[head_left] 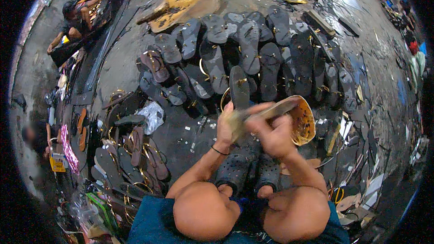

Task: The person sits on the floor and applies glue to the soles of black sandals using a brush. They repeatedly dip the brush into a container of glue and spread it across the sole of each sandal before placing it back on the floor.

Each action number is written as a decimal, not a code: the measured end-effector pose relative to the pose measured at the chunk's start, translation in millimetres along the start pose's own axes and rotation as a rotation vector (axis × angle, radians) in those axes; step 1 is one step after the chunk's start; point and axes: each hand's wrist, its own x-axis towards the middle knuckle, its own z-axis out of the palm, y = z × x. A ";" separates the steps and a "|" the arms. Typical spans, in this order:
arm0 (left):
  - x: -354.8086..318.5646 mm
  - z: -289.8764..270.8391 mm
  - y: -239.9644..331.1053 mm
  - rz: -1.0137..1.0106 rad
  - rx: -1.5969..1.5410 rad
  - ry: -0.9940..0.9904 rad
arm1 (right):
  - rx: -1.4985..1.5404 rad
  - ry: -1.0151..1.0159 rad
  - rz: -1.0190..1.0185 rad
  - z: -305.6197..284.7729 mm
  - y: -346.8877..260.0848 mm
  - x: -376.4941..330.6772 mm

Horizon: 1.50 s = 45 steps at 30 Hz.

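My left hand (225,126), a dark band at its wrist, is closed around a dark sandal (239,86) whose sole stands upright above the fingers. My right hand (273,135) is curled close beside it, partly smeared by motion. A long brownish piece (285,109) runs from between the hands toward the right; its kind is unclear. Behind that piece is a yellowish curved tray (304,121) with dark spots. What lies between the two hands is blurred, pale and hard to make out.
Rows of dark sandals (248,45) lie ahead of me. More sandals with gold straps (135,144) pile up on the left beside a clear plastic bag (153,116). A large spotted yellow sheet (185,9) lies farther off. Another person (74,20) sits at the far left.
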 end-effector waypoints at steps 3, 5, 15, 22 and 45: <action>3.0 -26.4 10.9 -0.090 -0.214 -0.082 | 0.131 0.384 0.059 -50.0 2.3 14.5; 1.4 -23.9 27.6 -0.060 -0.344 -0.070 | 0.105 0.470 0.108 -78.3 24.2 -1.3; 71.7 -106.9 93.3 0.324 -0.392 0.305 | 0.234 0.439 0.365 -55.8 62.5 -58.1; 8.4 -266.6 65.1 0.851 1.392 0.787 | 0.172 0.486 0.377 -84.5 79.5 -73.8; -132.4 -177.1 57.2 0.382 0.876 0.375 | -1.058 0.447 0.072 -189.1 116.3 -23.4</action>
